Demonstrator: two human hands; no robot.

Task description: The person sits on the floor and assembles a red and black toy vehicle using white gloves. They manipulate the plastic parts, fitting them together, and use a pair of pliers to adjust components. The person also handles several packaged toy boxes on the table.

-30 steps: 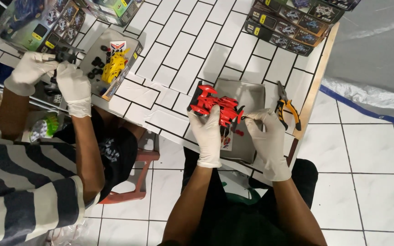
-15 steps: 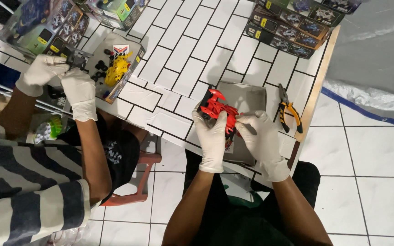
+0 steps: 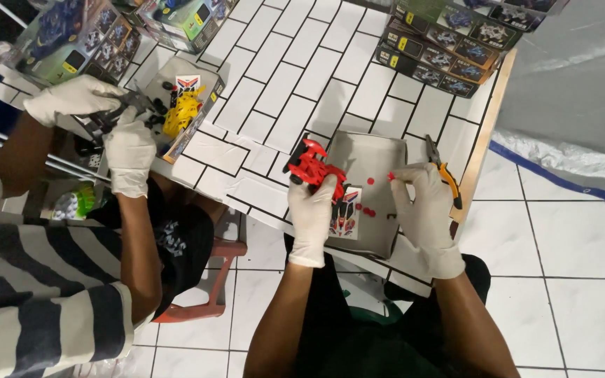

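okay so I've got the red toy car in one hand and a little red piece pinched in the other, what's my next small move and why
Probably bring the right hand across to the red toy car. The left hand holds the car up over the grey tray, while the small red piece is pinched apart from it.

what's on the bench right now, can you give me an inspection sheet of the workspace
surface: table covered in a white brick-pattern sheet
job's things: red toy car in left hand; tiny red part pinched by right hand; open grey box tray with loose red pieces and a sticker sheet
clutter: orange-handled pliers; stacked kit boxes; yellow toy car
grippers: both hands gloved; a co-worker's gloved hands work at far left
cables: nothing seen
surroundings: white tiled floor, grey plastic sheeting, red stool
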